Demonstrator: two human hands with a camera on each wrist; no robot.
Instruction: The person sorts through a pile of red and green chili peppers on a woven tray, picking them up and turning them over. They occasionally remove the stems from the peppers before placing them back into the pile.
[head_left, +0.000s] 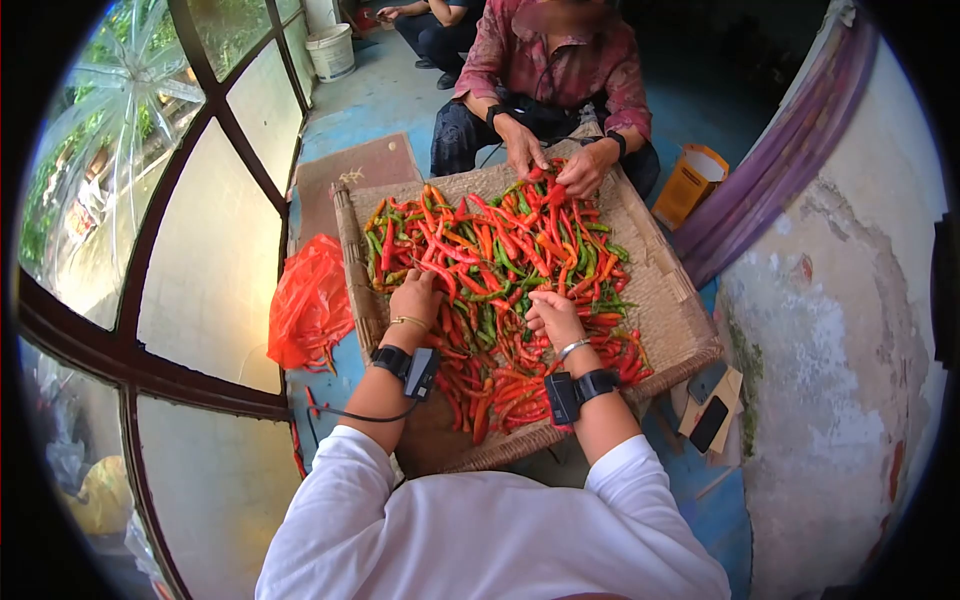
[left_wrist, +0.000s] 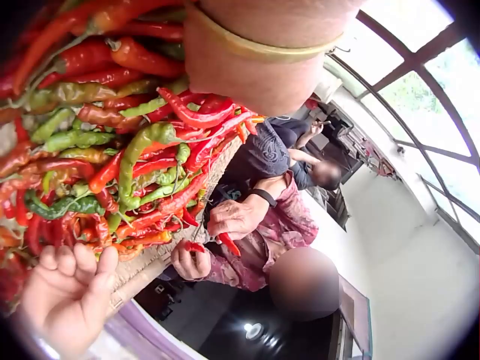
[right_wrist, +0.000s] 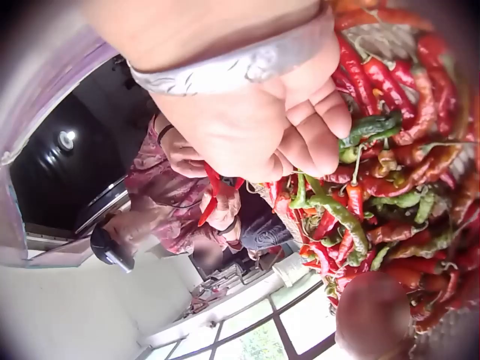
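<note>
- Woven fibre forms the tray (head_left: 655, 280); its left rail (head_left: 357, 260) probably keeps the chilli peppers (head_left: 455, 248) from rolling off.
- The peppers lie loose and overlapping across the tray, between two people, presumably so that both can reach.
- Left hand (head_left: 415, 297): lowered to the peppers at left; fingertips are hidden, so whether it grips one cannot be told.
- Right hand (head_left: 556, 318): over the peppers, right of the left hand; fingers loosely curled, nothing visible in them.
- Facing person's hands (head_left: 588, 170): hold red chillies (left_wrist: 229, 244) at the far edge, apparently for close handling.
- Red plastic bag (head_left: 308, 295): beside the tray at left, likely for easy reach.
- Phone (head_left: 709, 424): at near right, apart from the peppers, probably to protect it.
</note>
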